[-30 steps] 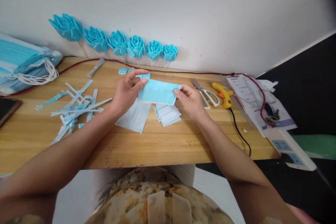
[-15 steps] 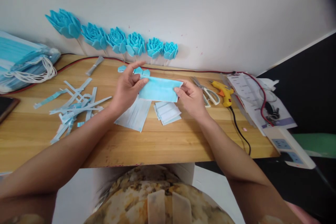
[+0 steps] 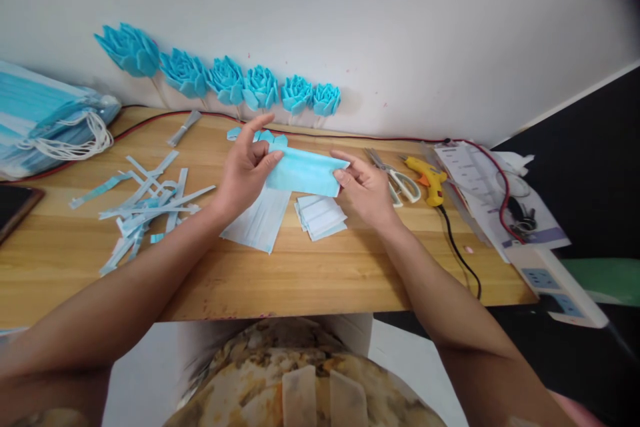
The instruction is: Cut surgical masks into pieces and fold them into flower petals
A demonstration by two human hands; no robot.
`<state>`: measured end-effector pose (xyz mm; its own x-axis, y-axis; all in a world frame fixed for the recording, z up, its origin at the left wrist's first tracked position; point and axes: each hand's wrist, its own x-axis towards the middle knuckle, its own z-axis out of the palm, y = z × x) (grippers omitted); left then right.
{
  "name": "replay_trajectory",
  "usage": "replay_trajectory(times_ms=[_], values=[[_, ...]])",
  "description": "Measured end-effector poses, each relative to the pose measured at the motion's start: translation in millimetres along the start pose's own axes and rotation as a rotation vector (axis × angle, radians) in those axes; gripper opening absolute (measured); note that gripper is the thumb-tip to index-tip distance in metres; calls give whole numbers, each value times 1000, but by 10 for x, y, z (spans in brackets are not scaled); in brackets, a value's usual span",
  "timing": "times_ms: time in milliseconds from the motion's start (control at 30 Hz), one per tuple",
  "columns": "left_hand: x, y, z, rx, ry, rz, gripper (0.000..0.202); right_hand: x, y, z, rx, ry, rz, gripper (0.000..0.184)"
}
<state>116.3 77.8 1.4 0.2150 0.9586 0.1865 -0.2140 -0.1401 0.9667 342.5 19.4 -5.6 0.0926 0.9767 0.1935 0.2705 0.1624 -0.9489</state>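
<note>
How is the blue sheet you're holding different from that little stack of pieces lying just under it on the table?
The blue sheet is a single layer held up off the table, pinched between the left hand and the right hand; the small stack is several layers lying flat on the wooden table, untouched. The blue sheet is wider and a stronger blue; the small stack looks paler, nearly white. Both are rectangular and look like the same thin mask material.

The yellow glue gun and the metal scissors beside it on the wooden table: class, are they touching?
Cannot tell. In the head view the yellow glue gun lies right against the scissors' white handle loops, with no clear gap or contact visible.
</note>
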Motion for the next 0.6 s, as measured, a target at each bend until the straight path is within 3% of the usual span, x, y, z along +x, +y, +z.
replay_trajectory(times_ms=[233, 400, 600], values=[[19, -4, -28, 22, 47, 49, 59, -39, -45, 7, -50, -147, 13, 51], [44, -77, -49, -43, 55, 9, 58, -102, -76, 47, -35, -283, 55, 74], [69, -125, -43, -195, 2, -79, 48, -137, -84, 68, -11, -370, 115, 80]])
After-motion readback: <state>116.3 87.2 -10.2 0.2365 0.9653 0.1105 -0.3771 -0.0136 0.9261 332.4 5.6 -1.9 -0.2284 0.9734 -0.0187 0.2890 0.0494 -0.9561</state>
